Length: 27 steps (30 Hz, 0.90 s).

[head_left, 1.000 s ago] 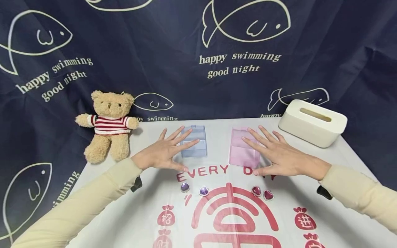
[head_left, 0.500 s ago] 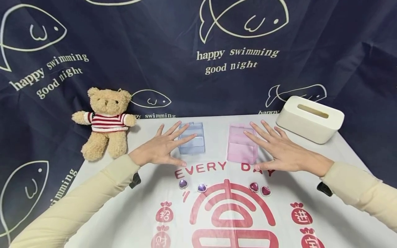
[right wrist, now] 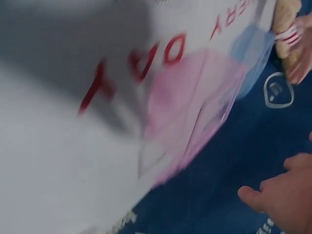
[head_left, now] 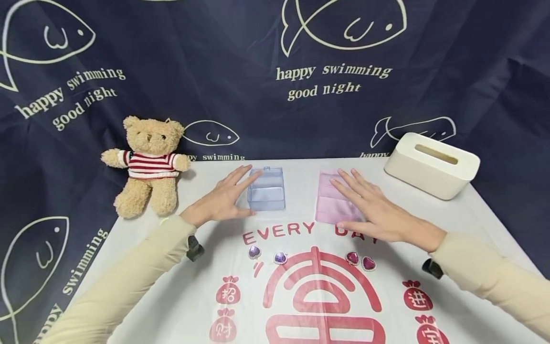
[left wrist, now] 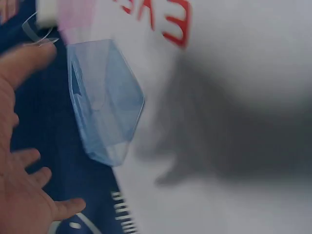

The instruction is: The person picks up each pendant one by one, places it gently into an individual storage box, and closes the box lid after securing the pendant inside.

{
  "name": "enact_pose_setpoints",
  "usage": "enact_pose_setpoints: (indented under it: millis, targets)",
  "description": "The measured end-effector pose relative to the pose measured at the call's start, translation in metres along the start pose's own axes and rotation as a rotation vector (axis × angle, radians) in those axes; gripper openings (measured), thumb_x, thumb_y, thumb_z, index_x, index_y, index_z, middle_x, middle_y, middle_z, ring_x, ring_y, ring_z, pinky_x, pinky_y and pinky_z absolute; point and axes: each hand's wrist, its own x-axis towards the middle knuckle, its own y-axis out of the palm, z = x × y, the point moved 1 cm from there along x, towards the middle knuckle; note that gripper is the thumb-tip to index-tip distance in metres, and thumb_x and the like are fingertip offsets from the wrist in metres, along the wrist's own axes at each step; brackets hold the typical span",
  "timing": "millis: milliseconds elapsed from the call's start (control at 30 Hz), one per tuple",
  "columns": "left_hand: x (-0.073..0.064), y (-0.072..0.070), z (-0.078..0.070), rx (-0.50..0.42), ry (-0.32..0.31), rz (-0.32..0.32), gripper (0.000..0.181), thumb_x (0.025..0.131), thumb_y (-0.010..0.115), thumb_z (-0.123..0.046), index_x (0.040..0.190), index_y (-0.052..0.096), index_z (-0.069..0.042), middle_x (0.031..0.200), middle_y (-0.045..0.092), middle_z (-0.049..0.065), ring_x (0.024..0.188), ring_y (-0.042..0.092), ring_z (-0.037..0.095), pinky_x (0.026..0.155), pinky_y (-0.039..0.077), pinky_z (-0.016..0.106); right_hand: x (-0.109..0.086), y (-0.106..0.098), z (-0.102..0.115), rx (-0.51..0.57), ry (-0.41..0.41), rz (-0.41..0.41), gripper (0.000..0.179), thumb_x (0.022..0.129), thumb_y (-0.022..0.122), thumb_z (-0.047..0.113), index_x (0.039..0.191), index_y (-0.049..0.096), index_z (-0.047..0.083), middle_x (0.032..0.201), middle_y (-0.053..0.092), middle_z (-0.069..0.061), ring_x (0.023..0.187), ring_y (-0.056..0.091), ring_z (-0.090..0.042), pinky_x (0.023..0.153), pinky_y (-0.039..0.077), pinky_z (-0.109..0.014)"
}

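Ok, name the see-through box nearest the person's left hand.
The blue box, close by the left hand; the pink box lies nearer the right hand.

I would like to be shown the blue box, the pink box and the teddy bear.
Blue box [head_left: 266,195]: head view, near compartment.
Pink box [head_left: 334,204]: head view, near compartment.
Teddy bear [head_left: 152,165]: head view, striped shirt.

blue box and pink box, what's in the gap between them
Nothing stands there: in the head view, only bare white tablecloth shows between the blue box and the pink box.
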Motion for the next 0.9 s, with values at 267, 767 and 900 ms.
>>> enact_pose_setpoints:
  millis: [267,767,900]
  targets:
    - [0.016,0.037,0.031,-0.496,-0.216,-0.142,0.096,0.072,0.084,-0.024,0.151,0.029,-0.016,0.148,0.038,0.02,0.136,0.04,0.038,0.113,0.036,0.051,0.02,0.056,0.049,0.149,-0.124,0.059,0.072,0.087,0.071,0.031,0.147,0.039,0.01,0.152,0.039,-0.015,0.14,0.039,-0.032,0.113,0.035,-0.052]
    - [0.032,0.068,0.05,-0.85,-0.276,-0.226,0.08,0.072,0.085,-0.011,0.141,0.045,-0.009,0.137,0.052,0.018,0.125,0.054,0.034,0.107,0.046,0.037,0.042,0.118,0.084,0.161,-0.31,0.123,0.03,0.087,0.072,0.018,0.114,0.068,0.008,0.118,0.065,-0.008,0.113,0.06,-0.022,0.103,0.047,-0.041]
    - [0.033,0.068,0.051,-0.847,-0.267,-0.227,0.079,0.071,0.086,-0.013,0.14,0.047,-0.011,0.138,0.053,0.017,0.124,0.055,0.034,0.106,0.047,0.039,0.043,0.12,0.082,0.151,-0.348,0.088,0.017,0.086,0.072,0.016,0.102,0.072,0.009,0.108,0.069,-0.004,0.104,0.062,-0.018,0.095,0.05,-0.035]
